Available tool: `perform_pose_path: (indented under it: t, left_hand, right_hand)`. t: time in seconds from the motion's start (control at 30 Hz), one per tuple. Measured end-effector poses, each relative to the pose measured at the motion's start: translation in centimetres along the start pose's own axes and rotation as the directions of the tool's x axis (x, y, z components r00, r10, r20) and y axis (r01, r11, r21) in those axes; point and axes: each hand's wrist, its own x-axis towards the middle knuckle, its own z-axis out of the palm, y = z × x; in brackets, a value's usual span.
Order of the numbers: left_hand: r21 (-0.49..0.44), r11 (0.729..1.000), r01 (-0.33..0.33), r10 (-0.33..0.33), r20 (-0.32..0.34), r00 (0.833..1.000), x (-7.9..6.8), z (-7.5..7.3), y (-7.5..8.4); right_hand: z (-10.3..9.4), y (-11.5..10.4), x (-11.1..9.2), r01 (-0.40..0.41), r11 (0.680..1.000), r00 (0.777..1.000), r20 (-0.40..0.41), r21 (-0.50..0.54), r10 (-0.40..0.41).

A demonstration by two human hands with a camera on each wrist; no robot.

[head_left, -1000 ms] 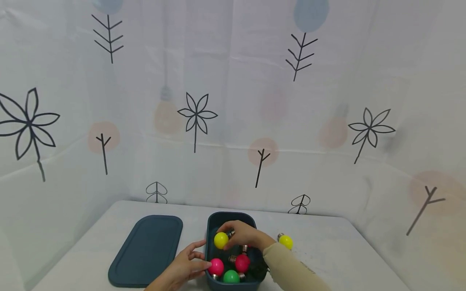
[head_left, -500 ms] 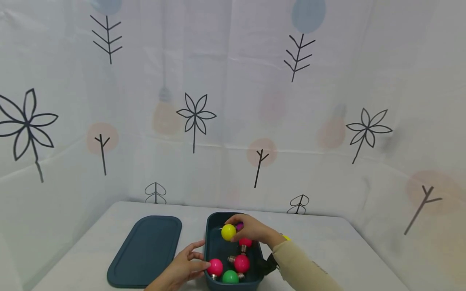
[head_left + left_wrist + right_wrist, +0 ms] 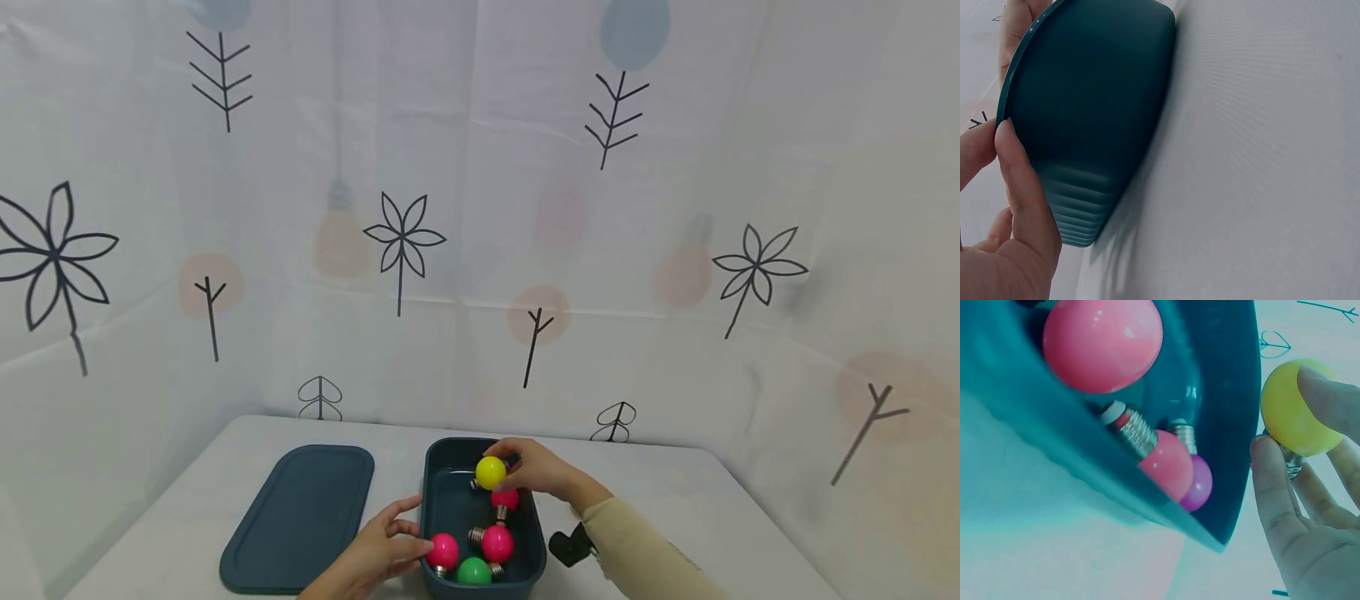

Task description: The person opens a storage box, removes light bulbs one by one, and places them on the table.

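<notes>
A yellow light bulb [image 3: 491, 473] is held in my right hand [image 3: 542, 468], over the far right part of a dark teal box [image 3: 433, 479]. In the right wrist view, thumb and fingers pinch the yellow bulb's globe and metal base. My left hand [image 3: 382, 543] grips the box's left rim, its thumb beside a pink bulb [image 3: 444, 550]. Inside, a second pink bulb [image 3: 498, 544], a green bulb [image 3: 474, 572] and another pink bulb [image 3: 505, 500] lie on their sides. A purple bulb [image 3: 1198, 484] rests at the far end, mostly hidden from the head view.
The flat dark teal lid [image 3: 300, 521] lies on the white table [image 3: 652, 492] left of the box. A black device [image 3: 572, 546] sits beneath the right sleeve [image 3: 637, 550]. Behind the table hangs a white patterned curtain [image 3: 465, 350].
My right hand has carried the yellow bulb rightward and slightly away from me across the box. A second yellow bulb on the table has gone out of sight behind that arm. My left hand stays put.
</notes>
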Motion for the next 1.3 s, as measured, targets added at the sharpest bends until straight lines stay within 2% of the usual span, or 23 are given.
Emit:
perform_pose_path:
  t: [0.27, 0.87, 1.3]
  left_hand:
    - [-0.005, 1.0, -0.013, 0.013, 0.005, 1.0, -0.1, 0.1, 0.1]
    - [0.02, 1.0, 0.001, -0.001, -0.014, 1.0, 0.1, -0.2, 0.1]
    - [0.013, 1.0, 0.007, -0.007, -0.011, 1.0, -0.1, 0.1, 0.2]
  right_hand:
    - [-0.8, 0.7, -0.6, -0.005, 1.0, 1.0, -0.029, -0.014, 0.005]
    - [-3.0, 1.6, -2.5, -0.042, 0.999, 0.995, -0.087, 0.012, 0.043]
    - [-4.0, 3.3, -3.9, -0.151, 0.989, 0.972, -0.181, 0.007, 0.15]
